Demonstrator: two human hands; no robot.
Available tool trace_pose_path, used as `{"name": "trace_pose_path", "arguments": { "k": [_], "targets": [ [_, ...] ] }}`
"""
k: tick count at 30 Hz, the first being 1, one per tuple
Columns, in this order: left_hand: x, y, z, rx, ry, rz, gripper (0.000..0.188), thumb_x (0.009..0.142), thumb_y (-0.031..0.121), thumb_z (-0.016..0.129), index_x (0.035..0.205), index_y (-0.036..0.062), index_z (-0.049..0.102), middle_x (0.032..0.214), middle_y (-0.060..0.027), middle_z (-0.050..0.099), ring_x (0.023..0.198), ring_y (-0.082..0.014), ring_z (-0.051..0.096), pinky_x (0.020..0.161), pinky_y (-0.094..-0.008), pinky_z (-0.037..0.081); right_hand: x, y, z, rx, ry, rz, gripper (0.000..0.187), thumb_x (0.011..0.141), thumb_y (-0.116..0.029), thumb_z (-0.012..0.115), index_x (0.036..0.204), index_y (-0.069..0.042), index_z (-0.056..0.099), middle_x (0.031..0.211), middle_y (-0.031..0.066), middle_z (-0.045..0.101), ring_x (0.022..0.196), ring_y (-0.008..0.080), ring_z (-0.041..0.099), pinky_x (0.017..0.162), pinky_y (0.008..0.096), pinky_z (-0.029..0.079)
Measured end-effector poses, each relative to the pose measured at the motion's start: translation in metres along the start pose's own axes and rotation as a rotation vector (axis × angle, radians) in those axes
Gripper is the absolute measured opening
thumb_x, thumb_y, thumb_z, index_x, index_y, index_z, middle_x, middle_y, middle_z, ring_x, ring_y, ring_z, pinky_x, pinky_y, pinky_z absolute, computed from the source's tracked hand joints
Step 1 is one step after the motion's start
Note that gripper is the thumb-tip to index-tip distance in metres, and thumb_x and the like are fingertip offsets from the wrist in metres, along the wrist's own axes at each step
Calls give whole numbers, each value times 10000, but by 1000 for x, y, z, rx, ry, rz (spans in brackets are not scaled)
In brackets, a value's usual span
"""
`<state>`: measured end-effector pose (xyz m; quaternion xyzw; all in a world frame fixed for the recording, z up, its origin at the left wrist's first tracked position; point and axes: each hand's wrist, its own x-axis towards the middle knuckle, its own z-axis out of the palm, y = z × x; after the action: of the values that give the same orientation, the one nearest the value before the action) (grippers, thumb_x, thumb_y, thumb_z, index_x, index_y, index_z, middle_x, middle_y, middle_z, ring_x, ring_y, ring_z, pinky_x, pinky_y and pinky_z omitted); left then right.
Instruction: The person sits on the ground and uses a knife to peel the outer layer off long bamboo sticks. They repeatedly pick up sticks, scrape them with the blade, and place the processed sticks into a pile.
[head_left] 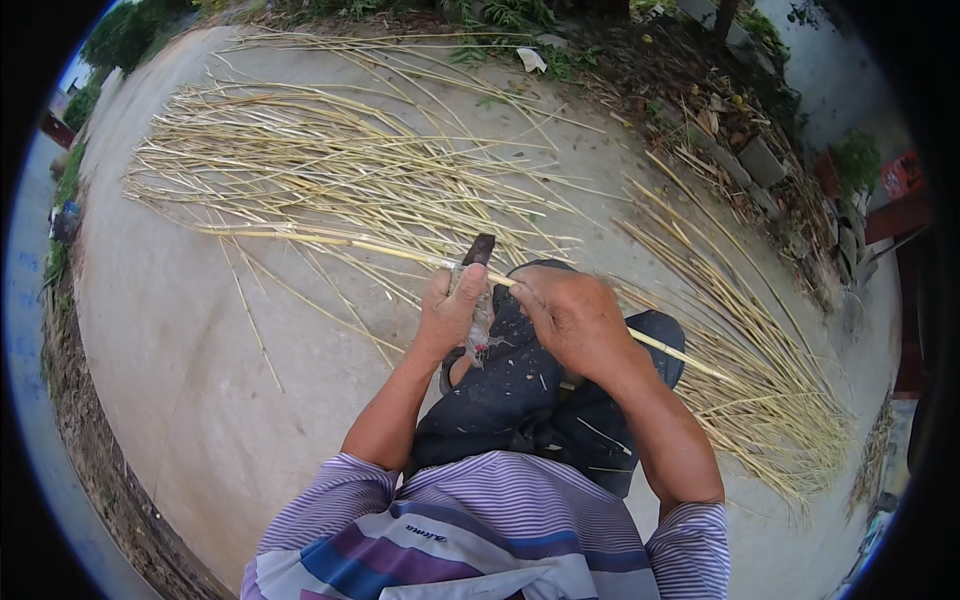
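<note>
A long pale-yellow stalk (pixel 375 246) runs slantwise across in front of me, from the pile on the left to past my right knee. My left hand (pixel 449 308) is closed, thumb up, round a dark, flat, blade-like tool (pixel 480 249) whose end sticks up above the stalk. The tool's lower part is hidden, so its kind is unclear. Some clear plastic-like wrapping (pixel 481 338) hangs below it. The stalk passes against the tool. Just right of it, my right hand (pixel 572 312) grips the stalk, with its fingertips round it over my dark trousers.
A wide pile of pale stalks (pixel 300 150) lies ahead on the concrete ground (pixel 180 370). Another bundle of stalks (pixel 770 420) spreads at the right. Rubble and blocks (pixel 762 163) line the far right edge, near a potted plant (pixel 855 160).
</note>
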<state>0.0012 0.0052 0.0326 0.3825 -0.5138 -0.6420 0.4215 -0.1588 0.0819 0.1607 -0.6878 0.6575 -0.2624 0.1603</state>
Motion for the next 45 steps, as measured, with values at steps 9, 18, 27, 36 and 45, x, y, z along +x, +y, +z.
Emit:
{"name": "trace_pose_path", "arguments": {
  "k": [9,18,27,36,45],
  "targets": [
    [2,9,10,51,-69,78,428,956,409,598,746,37,577,632,31,509,604,-67,452,524,-259,382,-3,6,7,88,22,41,153,899,-192,559,826,-61,595,749,166,612,742,394,608,637,479,480],
    [-6,4,27,45,-113,90,492,925,438,636,683,16,566,600,21,508,583,-73,446,492,-280,371,-10,8,4,3,30,-20,129,911,-163,581,870,-46,615,756,159,610,715,392,593,610,443,470],
    [2,9,18,3,-100,28,502,947,455,591,703,18,565,589,7,518,556,-67,479,481,-255,390,-16,16,-1,28,88,3,90,893,-133,599,863,-51,617,753,159,605,710,397,597,605,448,471],
    [3,23,8,-48,-85,-110,486,946,471,590,685,62,557,624,34,484,593,-39,432,494,-242,362,-20,11,-13,-49,32,51,128,905,-158,566,839,-56,602,735,169,610,694,394,608,628,477,473],
    [-8,4,3,28,-287,-130,455,956,440,580,746,41,637,662,34,530,631,-48,459,530,-238,376,-18,1,12,174,-67,134,185,960,-162,532,876,-28,628,642,125,598,589,283,608,566,384,456]
  ]
}}
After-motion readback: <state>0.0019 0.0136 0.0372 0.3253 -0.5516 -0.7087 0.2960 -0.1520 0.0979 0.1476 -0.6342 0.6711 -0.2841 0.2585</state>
